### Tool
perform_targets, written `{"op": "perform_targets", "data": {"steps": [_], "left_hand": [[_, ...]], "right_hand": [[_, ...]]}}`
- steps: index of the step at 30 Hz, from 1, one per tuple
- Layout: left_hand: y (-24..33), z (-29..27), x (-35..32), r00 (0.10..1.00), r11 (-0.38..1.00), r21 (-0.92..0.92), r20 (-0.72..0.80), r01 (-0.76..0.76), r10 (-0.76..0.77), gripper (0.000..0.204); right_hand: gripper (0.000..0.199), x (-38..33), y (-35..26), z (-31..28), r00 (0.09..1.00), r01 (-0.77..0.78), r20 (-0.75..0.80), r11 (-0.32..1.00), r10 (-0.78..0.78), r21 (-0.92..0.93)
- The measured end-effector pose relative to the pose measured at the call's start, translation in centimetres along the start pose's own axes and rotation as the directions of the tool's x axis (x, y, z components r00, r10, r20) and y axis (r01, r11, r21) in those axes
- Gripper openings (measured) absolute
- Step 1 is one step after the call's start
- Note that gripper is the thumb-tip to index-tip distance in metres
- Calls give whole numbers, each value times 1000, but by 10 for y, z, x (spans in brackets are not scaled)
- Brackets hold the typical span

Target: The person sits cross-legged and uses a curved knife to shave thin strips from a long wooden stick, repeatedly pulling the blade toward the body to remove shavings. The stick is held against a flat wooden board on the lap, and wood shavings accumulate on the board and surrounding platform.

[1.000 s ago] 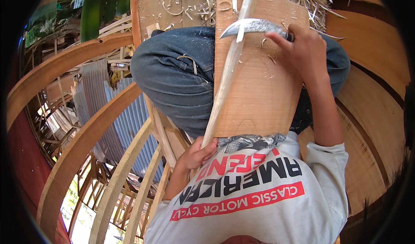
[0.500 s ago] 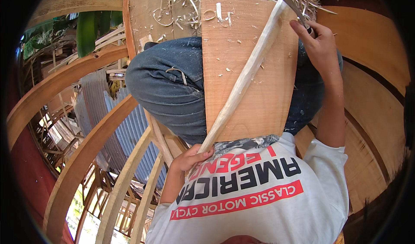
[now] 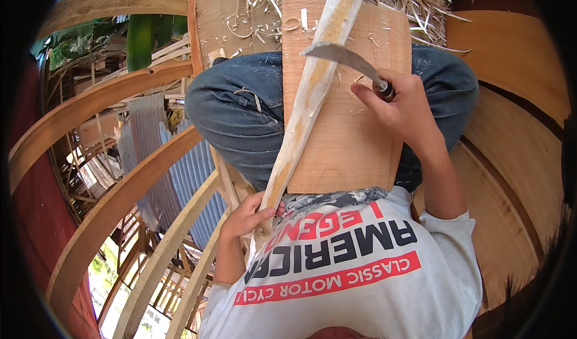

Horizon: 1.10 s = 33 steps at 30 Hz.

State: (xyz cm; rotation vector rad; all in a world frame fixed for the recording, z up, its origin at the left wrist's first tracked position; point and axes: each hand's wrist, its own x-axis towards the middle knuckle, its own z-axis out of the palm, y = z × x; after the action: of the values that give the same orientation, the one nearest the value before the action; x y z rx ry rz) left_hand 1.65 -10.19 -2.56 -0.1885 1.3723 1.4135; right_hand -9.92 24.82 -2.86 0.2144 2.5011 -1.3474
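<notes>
A long pale wooden stick (image 3: 308,95), bark stripped and streaked yellow-brown, slants from my waist up past the top of the view. Its lower end is gripped by my left hand (image 3: 247,217), thumb over the wood. My right hand (image 3: 404,103) is closed round the dark handle of a curved knife (image 3: 341,56). The blade points left, and its tip overlaps the stick's upper half; whether it touches the wood I cannot tell. Under the stick, a flat reddish-brown board (image 3: 354,146) lies across my lap between my bent legs, with a few curled shavings on it.
Pale wood shavings (image 3: 421,14) are heaped beyond the board. Curved wooden ribs (image 3: 120,101) run along the left, with corrugated metal sheets (image 3: 191,177) and scrap wood below them. Wide planks (image 3: 511,56) form the right side. Green leaves (image 3: 142,38) hang at the upper left.
My right hand and the knife have come down and left, toward me. The stick has swung left at its upper end and now shows a yellow-streaked face; my left hand still holds it.
</notes>
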Motion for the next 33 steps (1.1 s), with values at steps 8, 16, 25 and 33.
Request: {"op": "perform_targets", "data": {"steps": [8,16,25,33], "left_hand": [[-11,7,26,997,987,-162,-80,-21,8,25],[18,38,18,930,991,92,-364,94,-55,22],[33,45,15,908,941,302,-419,150,-10,24],[21,45,20,905,933,355,-415,66,94,26]], "right_hand": [[18,-29,-3,19,987,144,119,913,-106,-381],[19,-18,-6,13,997,73,43,850,-60,-522],[20,0,-2,16,1000,30,18,756,-25,-654],[20,27,14,6,991,-25,-107,654,-85,-756]]}}
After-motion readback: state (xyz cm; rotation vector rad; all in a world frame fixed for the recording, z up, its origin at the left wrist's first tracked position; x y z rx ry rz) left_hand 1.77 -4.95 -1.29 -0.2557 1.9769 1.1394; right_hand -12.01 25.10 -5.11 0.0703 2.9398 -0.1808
